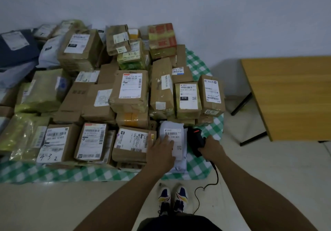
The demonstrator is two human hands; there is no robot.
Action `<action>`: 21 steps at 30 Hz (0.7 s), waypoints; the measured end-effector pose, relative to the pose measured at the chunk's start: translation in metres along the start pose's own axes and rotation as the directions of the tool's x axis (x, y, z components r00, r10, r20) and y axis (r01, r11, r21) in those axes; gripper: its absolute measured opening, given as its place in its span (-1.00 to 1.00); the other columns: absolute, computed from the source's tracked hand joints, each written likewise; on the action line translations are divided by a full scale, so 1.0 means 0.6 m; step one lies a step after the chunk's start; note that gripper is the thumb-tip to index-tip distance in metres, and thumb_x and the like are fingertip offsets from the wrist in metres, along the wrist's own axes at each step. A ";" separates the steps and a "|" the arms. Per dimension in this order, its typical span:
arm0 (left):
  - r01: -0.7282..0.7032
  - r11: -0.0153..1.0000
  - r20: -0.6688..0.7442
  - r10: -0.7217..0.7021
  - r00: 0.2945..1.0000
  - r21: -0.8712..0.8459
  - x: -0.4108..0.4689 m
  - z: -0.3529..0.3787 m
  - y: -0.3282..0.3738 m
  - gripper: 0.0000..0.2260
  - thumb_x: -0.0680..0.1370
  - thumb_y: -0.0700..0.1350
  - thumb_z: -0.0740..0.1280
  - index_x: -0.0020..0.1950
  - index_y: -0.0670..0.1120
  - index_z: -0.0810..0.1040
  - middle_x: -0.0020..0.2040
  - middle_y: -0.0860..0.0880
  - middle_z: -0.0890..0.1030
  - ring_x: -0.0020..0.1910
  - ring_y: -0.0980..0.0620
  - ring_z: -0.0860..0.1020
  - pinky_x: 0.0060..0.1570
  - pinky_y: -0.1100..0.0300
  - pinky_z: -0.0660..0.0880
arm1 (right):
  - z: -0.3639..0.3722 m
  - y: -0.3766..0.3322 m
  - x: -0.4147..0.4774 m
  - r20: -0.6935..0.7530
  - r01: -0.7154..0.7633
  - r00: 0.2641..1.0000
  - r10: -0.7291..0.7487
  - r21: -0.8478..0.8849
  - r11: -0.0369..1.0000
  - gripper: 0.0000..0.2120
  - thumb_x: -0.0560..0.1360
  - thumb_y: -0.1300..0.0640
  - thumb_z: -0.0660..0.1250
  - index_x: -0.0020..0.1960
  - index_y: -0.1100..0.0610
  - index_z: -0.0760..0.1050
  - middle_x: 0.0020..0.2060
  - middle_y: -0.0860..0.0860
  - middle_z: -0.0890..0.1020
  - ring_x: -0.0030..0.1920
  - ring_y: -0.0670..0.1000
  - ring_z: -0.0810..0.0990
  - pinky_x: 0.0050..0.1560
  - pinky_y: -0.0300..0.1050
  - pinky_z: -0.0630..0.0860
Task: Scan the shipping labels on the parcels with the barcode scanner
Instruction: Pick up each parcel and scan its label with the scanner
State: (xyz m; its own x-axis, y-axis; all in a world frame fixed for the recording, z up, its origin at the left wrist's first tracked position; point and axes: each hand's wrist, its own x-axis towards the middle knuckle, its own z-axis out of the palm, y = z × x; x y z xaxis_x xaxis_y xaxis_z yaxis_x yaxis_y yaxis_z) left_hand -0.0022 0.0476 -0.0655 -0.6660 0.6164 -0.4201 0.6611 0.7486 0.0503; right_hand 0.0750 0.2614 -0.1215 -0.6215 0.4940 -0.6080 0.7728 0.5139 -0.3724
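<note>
Pale tiles (250, 159) and a plain whitish wall (215, 6) are seen from the head camera, and a green-and-white checked cloth (198, 166) is spread on the floor. Many parcels (130, 91) are heaped on the cloth, most of them brown boxes and taped packs with white labels turned up; dark bags (16, 51) are piled at the far left. At the near right edge of the heap a white bag (179, 127) is laid flat, just beside a carton (132, 141) whose print runs sideways. Its label (172, 135) is turned upward, with the barcode near the top left uncovered. The left hand (161, 152) is laid flat on the lower part of this label, fingers straight and close together, with nothing gripped. The scanner (197, 137), black with a red patch at its head, is held just right of the white bag by the right hand (212, 148), whose fingers are wrapped round the handle. A black cable (213, 182) is trailed from the handle across the floor in loops. A wooden table (290, 94) on dark legs is set at the right, well apart from the heap. Blue, white and yellow shoes (172, 196) are seen below the hands.
</note>
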 end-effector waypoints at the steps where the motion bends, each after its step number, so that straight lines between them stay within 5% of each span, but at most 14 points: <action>1: 0.002 1.000 0.002 -0.002 1.000 -0.005 0.000 -0.001 0.000 -0.44 0.63 0.19 0.26 0.60 0.06 0.26 0.68 -0.04 0.13 0.66 -0.06 0.04 0.48 -0.36 -0.42 | 0.001 -0.001 -0.001 -0.017 0.005 1.000 -0.005 -0.025 1.000 -0.72 0.55 0.08 0.42 0.06 0.19 0.36 -0.06 0.16 0.62 -0.22 0.08 0.59 -0.34 -0.09 0.55; 6: -0.015 0.996 -0.009 0.015 1.000 -0.087 0.000 -0.011 -0.001 -0.54 0.60 0.15 0.31 0.48 0.05 0.41 0.62 -0.02 0.26 0.61 -0.04 0.18 0.49 -0.34 -0.39 | -0.012 -0.011 -0.043 -0.094 0.031 0.995 -0.036 -0.047 0.998 -0.78 0.60 0.08 0.36 0.08 0.19 0.39 -0.09 0.07 0.52 -0.16 0.06 0.49 -0.35 -0.15 0.31; 13: -0.008 0.988 -0.021 0.005 1.000 -0.154 -0.005 -0.021 -0.003 -0.65 0.59 0.16 0.32 0.30 0.05 0.55 0.35 0.02 0.50 0.42 -0.07 0.41 0.51 -0.33 -0.29 | -0.063 0.004 -0.128 -0.197 0.027 0.980 -0.005 0.110 0.994 -0.77 0.53 -0.01 0.45 0.05 0.06 0.46 -0.11 0.06 0.63 -0.18 0.08 0.62 -0.30 -0.04 0.50; 18: -0.014 0.961 -0.138 -0.026 0.990 -0.277 0.009 -0.042 0.028 -0.61 0.61 0.19 0.31 0.33 0.00 0.55 0.27 -0.01 0.59 0.35 -0.09 0.49 0.52 -0.20 0.20 | -0.092 0.035 -0.181 -0.301 0.050 0.953 0.034 0.265 0.963 -0.77 0.53 0.05 0.48 0.11 0.00 0.48 -0.02 -0.04 0.64 -0.16 0.04 0.68 -0.18 0.00 0.61; 21: -0.136 0.935 -0.290 0.037 0.956 -0.328 0.022 -0.082 0.069 -0.67 0.61 0.19 0.32 0.26 0.01 0.55 0.20 0.01 0.60 0.25 -0.07 0.54 0.34 -0.05 0.42 | -0.133 0.039 -0.191 -0.350 0.082 0.936 0.039 0.325 0.942 -0.64 0.54 0.12 0.46 0.30 0.04 0.48 0.07 0.00 0.65 -0.10 0.07 0.70 -0.10 -0.01 0.61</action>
State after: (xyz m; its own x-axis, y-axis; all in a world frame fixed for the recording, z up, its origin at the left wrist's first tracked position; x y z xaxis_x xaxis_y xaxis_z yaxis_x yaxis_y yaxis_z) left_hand -0.0007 0.0986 -0.0246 -0.7126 0.6880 -0.1376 0.5949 0.6964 0.4014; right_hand 0.1543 0.2727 -0.0047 -0.5967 0.7276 -0.3383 0.7187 0.2971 -0.6287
